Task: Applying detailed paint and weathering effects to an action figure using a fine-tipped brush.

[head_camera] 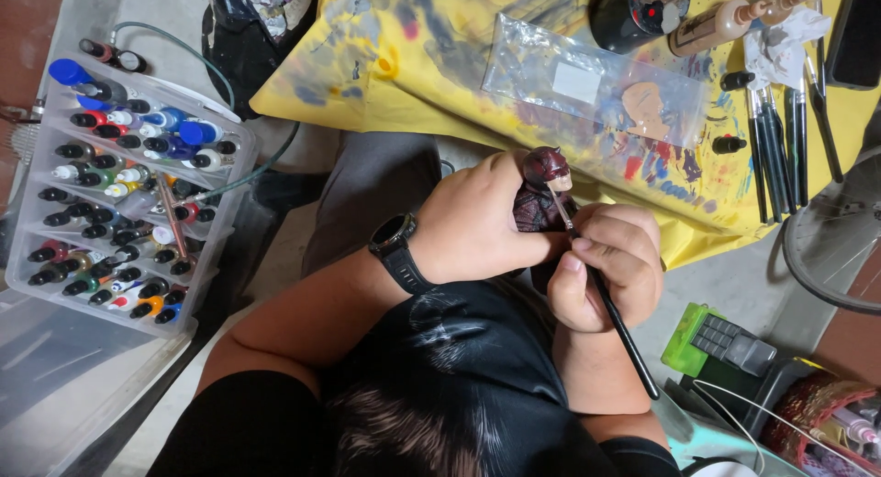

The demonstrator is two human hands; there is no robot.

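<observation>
While the left hand (477,224) wraps its fingers around a small dark-red figurine (543,190), the right hand (610,266) pinches a thin black paintbrush (613,316) between closed fingers, its tip touching the figurine's neck just below the face. The figurine sits upright in front of the person's chest, near the edge of a paint-smeared yellow cloth (459,64). A black watch (396,247) circles the left wrist. To the left stands a clear tiered rack of paint bottles (124,179). More brushes (780,142) lie on the cloth beside a clear plastic bag (587,82).
</observation>
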